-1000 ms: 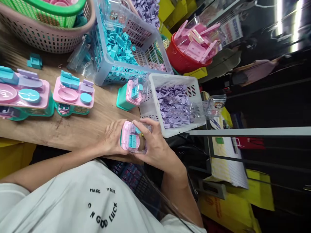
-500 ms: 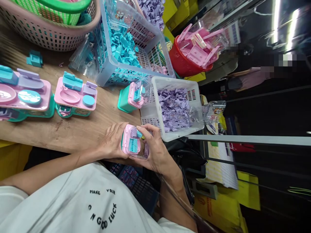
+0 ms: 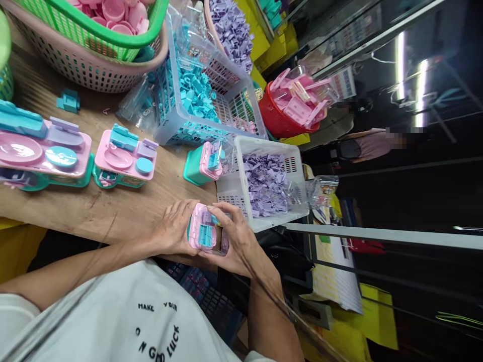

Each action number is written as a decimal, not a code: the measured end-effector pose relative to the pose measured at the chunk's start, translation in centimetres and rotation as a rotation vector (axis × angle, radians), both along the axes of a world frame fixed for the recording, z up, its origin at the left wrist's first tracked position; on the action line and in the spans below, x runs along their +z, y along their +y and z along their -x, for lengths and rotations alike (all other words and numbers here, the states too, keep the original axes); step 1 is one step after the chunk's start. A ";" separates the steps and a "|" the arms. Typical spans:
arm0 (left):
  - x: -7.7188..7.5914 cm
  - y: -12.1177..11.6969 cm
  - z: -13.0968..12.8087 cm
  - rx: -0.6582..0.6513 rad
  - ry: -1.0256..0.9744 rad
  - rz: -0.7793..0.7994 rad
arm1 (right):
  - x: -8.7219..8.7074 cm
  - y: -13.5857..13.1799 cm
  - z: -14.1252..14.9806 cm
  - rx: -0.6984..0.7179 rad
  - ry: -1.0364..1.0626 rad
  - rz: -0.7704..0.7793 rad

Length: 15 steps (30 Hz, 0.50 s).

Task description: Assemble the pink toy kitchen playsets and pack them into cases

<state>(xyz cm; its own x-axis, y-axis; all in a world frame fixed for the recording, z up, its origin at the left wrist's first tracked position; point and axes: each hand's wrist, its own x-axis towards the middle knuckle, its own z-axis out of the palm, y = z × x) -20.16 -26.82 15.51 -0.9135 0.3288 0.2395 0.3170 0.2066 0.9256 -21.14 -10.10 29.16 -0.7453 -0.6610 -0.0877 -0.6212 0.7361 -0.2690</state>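
Observation:
Both my hands hold a small pink and teal toy kitchen [image 3: 205, 233] at the near edge of the wooden table [image 3: 113, 206]. My left hand [image 3: 174, 227] grips its left side, fingers curled round it. My right hand [image 3: 234, 240] wraps the right side, with thumb and fingers pressing on a small lilac piece on its top. A white basket of lilac parts [image 3: 264, 183] stands just beyond my right hand. Another toy kitchen in a clear bag [image 3: 206, 162] lies on its side behind the held one.
Two finished toy kitchens [image 3: 124, 158] [image 3: 41, 156] stand on the table at left. Behind are a blue crate of teal parts [image 3: 196, 95], a pink basket [image 3: 86, 65] under a green one, a red basket of pink parts [image 3: 290, 108] and a loose teal piece [image 3: 68, 100].
My hands stay on the toy; the right fingers have closed down further over its top. The camera has tipped slightly, showing more of the baskets at the back.

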 end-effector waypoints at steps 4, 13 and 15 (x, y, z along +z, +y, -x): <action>-0.3 0.1 0.0 0.013 0.021 0.032 | 0.5 -0.5 0.1 0.007 -0.012 -0.025; 0.3 -0.2 0.0 -0.004 -0.030 -0.013 | 0.9 -0.9 0.5 0.064 0.003 -0.065; 0.7 -0.4 0.0 -0.004 -0.041 0.006 | 0.8 -0.8 0.7 0.067 -0.017 -0.032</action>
<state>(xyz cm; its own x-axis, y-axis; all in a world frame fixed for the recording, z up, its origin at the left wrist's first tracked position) -20.14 -27.23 16.16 -0.9210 0.3341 0.2004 0.2802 0.2104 0.9366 -21.85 -10.88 29.94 -0.6975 -0.7062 -0.1219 -0.6650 0.7012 -0.2573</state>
